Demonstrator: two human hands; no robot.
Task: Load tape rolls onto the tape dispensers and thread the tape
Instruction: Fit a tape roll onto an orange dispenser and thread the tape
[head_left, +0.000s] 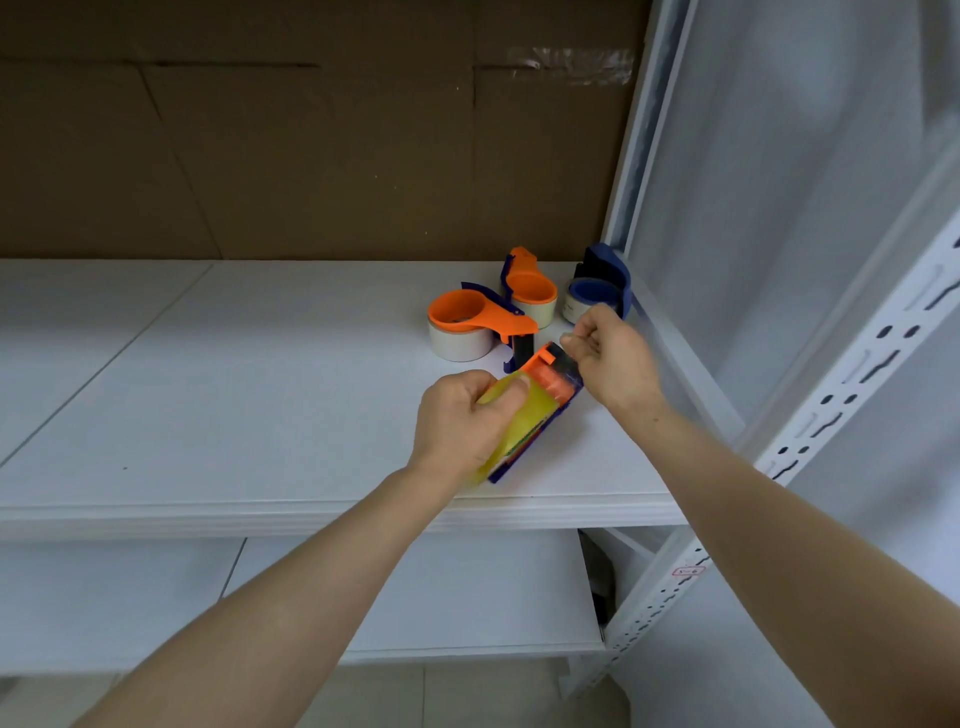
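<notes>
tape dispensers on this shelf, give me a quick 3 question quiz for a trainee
1. True or false: the left hand grips the yellow tape roll.
2. The right hand pinches: A scissors, B the tape end at the held dispenser, C a marker.
3. How many other dispensers lie on the shelf?
Key: 1 true. 2 B. 3 three: orange dispenser, second orange dispenser, blue dispenser.
</notes>
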